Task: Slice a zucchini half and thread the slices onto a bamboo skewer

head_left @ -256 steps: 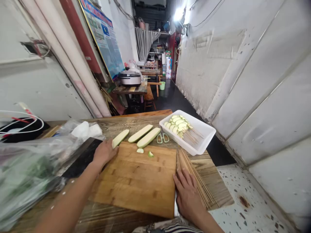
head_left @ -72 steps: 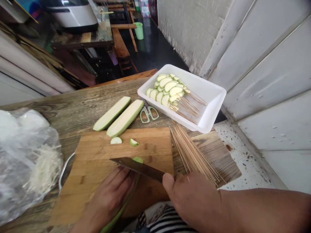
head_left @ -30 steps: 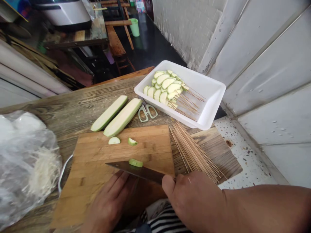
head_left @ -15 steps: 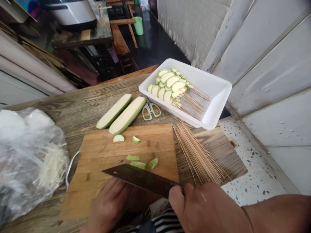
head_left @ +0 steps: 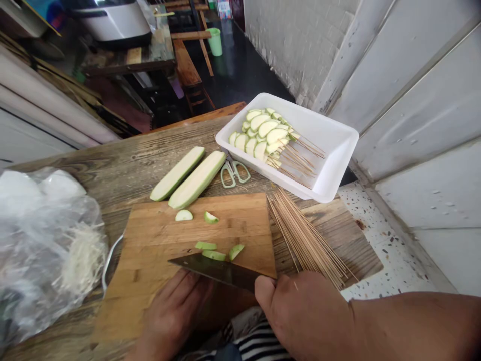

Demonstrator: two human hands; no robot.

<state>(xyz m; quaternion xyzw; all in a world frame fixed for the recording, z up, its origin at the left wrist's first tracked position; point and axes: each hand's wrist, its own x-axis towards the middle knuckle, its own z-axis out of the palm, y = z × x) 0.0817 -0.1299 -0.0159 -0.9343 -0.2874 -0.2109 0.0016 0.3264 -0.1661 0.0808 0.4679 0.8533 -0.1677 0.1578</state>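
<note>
My right hand (head_left: 304, 316) grips the handle of a dark steel kitchen knife (head_left: 218, 269), whose blade lies across the near part of a bamboo cutting board (head_left: 235, 218). My left hand (head_left: 173, 313) sits just below the blade at the board's near edge, and whatever lies under it is hidden. Three small green zucchini pieces (head_left: 216, 250) lie against the blade's far side. Two more slices (head_left: 184, 215) rest further up the board. Beyond the board lie two long zucchini halves (head_left: 188, 175), peeled in strips.
A white plastic tray (head_left: 332, 145) holds zucchini slices on bamboo skewers (head_left: 263, 138). Green-handled scissors (head_left: 235, 173) lie beside it, and loose skewers (head_left: 304, 238) fan out on the wooden table (head_left: 112, 175). A plastic bag (head_left: 45, 235) with pale shreds sits left; a wall stands right.
Since the earliest frame, the knife has cut pieces that now lie on the board. Over the last half second, the blade has shifted slightly right and toward me.
</note>
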